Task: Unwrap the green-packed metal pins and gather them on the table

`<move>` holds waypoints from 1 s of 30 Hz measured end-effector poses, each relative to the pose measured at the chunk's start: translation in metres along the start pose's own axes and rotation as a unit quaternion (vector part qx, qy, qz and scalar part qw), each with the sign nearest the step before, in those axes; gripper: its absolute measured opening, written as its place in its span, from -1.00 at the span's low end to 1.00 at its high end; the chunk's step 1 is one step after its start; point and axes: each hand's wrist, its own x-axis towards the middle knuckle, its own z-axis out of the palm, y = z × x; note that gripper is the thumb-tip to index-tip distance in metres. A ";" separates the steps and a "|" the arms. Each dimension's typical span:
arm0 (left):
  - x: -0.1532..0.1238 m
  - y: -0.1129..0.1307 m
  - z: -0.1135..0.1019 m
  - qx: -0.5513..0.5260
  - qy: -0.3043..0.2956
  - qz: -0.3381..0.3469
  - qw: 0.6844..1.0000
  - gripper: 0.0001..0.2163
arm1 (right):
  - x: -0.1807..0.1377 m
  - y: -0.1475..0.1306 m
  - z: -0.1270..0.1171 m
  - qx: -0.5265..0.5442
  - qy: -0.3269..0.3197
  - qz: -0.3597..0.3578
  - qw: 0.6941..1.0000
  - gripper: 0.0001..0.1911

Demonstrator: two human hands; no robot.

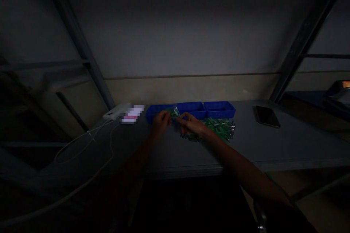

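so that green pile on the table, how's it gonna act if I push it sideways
The pile will probably spread rather than move as one block, since it looks like many small loose pieces. Glints along its edge hint at smooth, perhaps slippery surfaces. Lying low and wide, it seems unlikely to topple.

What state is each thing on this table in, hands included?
Left hand: closed on the plastic packet
Right hand: fingertips at the packet; grip unclear
Green-tinted plastic packet: held up; sealed or not, can't tell
Three blue bins: open-topped, in a row
Green pile: loose, heaped on the table
Phone: lying flat, screen dark
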 end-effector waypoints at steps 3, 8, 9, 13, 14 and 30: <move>-0.001 0.002 0.002 -0.006 -0.004 0.027 1.000 -0.81 | 0.000 -0.005 -0.004 0.032 0.019 -0.019 0.999 -0.62; -0.007 0.006 0.006 0.037 -0.021 0.104 0.994 -0.88 | 0.003 -0.004 -0.009 0.090 0.036 -0.035 0.995 -0.74; -0.007 0.006 0.006 0.040 -0.023 0.112 0.993 -0.89 | 0.004 -0.003 -0.009 0.089 0.046 -0.045 0.994 -0.80; -0.008 0.006 0.005 0.048 -0.016 0.128 0.991 -0.91 | 0.009 0.004 -0.007 0.065 0.101 -0.095 0.988 -0.81; -0.008 0.006 0.005 0.046 -0.012 0.127 0.991 -0.90 | 0.010 0.005 -0.007 0.055 0.121 -0.111 0.985 -0.76; -0.006 0.012 0.008 -0.243 -0.160 -0.275 0.917 -0.52 | 0.008 0.008 -0.015 -0.291 0.175 -0.360 0.869 -0.86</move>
